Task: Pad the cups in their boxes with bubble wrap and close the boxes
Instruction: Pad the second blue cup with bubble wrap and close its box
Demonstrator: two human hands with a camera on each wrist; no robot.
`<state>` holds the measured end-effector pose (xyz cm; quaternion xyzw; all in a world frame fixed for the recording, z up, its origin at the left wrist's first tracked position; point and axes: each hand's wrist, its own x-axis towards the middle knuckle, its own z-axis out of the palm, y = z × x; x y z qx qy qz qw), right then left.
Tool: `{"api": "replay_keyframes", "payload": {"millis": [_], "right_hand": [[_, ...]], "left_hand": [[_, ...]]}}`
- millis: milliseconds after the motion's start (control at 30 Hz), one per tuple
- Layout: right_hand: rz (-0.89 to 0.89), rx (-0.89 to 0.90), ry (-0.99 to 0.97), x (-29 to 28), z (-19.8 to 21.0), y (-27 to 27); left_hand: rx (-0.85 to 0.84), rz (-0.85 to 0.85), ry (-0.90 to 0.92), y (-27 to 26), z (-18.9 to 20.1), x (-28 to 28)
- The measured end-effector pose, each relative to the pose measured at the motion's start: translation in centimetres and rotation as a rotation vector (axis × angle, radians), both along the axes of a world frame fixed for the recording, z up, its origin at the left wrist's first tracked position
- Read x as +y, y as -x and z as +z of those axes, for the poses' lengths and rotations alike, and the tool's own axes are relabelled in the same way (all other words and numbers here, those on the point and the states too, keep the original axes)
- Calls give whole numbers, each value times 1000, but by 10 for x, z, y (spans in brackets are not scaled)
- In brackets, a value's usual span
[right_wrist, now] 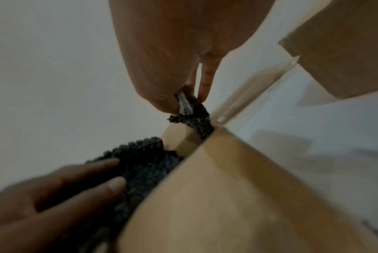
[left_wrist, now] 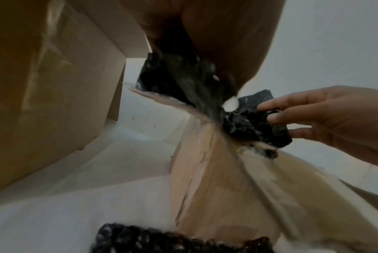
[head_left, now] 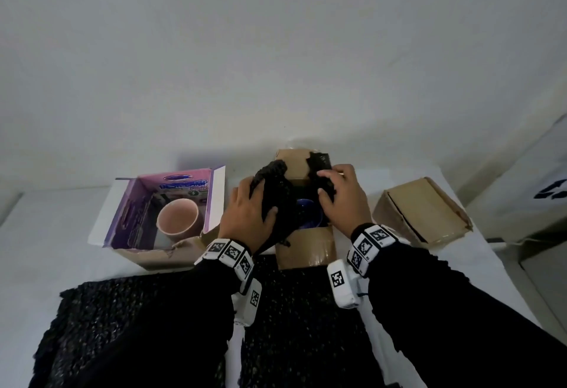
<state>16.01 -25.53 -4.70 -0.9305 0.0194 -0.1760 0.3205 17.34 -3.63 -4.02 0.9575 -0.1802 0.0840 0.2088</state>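
Note:
An open brown cardboard box [head_left: 305, 249] stands in the middle of the table with a dark blue cup [head_left: 306, 214] inside. Black bubble wrap [head_left: 274, 191] is bunched over the box opening. My left hand [head_left: 250, 212] grips the left part of the wrap, thumb curled under it. My right hand [head_left: 340, 194] pinches the right part of the wrap [right_wrist: 192, 109] between thumb and fingers at the box's corner. A pink cup [head_left: 178, 215] sits in an open purple-lined box [head_left: 132, 234] to the left. The blue cup is mostly hidden by wrap and hands.
A shut brown box [head_left: 425, 212] lies at the right. Two sheets of black bubble wrap [head_left: 129, 320] lie on the white table near me, under my forearms. A white wall rises behind the boxes. A white object stands at the far right edge.

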Motion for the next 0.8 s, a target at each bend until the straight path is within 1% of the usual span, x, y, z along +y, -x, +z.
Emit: {"api": "replay_keyframes", "payload": {"millis": [67,133,200,233,267,333,467,600,633,667,700,733,767,800], "right_hand": [[110,32,190,1,-11,-9],[192,48,372,4,-16,-17],[229,98,552,8,-17,-22],[223,121,611,11,-17,-24],[211,136,633,13,-16,-25],[194,172,613,17,-17,-27],[199,344,642,20,-19,-31],[278,398,685,16,-12,-41],[276,383,652,16,-9,-41],[250,342,575,15,-7,-40],[216,275,431,16,-5,-37],[185,225,236,17,-1,-31],[179,222,20,19,4,-24],[200,279,-195,24,8,-17]], "left_hand": [[51,15,-51,-2,-6,4],[56,7,-60,-3,-9,5],[32,12,-39,-5,-10,3],[17,27,-18,-5,-11,2],[5,47,5,-6,-12,1],[-5,75,45,-6,-13,0],[28,70,110,-4,-16,1],[76,68,206,-3,-10,2],[92,65,229,-3,-7,2],[104,63,247,-4,-4,3],[111,67,266,-6,-3,4],[103,67,293,-7,-1,4],[83,63,328,-8,2,3],[65,58,370,-9,4,1]]}}
